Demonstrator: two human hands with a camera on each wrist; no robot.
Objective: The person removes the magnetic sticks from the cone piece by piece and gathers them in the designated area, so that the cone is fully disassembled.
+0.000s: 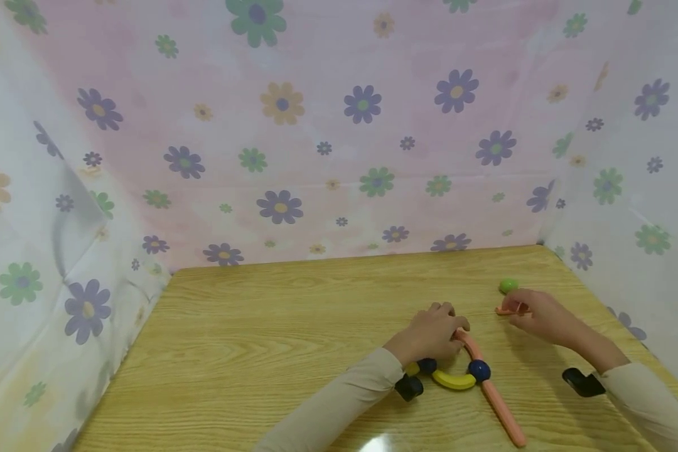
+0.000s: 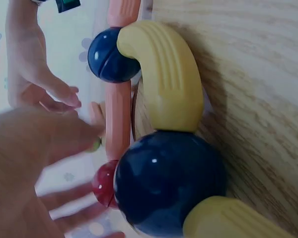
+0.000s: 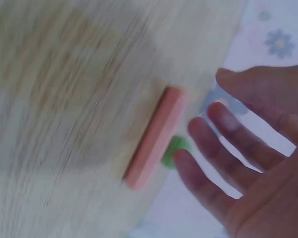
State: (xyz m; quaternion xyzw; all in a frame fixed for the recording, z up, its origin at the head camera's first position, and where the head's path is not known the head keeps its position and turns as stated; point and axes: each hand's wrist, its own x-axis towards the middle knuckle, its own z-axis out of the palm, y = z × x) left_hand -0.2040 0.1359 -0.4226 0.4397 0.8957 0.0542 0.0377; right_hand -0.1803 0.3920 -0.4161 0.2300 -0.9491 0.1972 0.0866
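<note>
My left hand (image 1: 432, 333) curls over a red ball (image 2: 105, 184) at the end of a joined toy figure. Thumb and fingers lie on either side of that ball. From it a pink rod (image 1: 469, 344) runs to a navy ball (image 1: 479, 371), which also carries a long pink rod (image 1: 504, 414) and a curved yellow piece (image 1: 454, 381). The curve leads to a second navy ball (image 2: 170, 181) and another yellow piece (image 2: 233, 220). Fingers spread apart, my right hand (image 3: 258, 144) hovers beside a loose pink rod (image 3: 156, 139) and holds nothing.
Just beyond the loose rod lies a small green ball (image 1: 508, 286). The wooden table (image 1: 260, 351) ends at a flowered cloth (image 1: 328, 125) at the back, with more cloth on both sides. Black wrist devices, such as this one (image 1: 583, 382), sit at both wrists.
</note>
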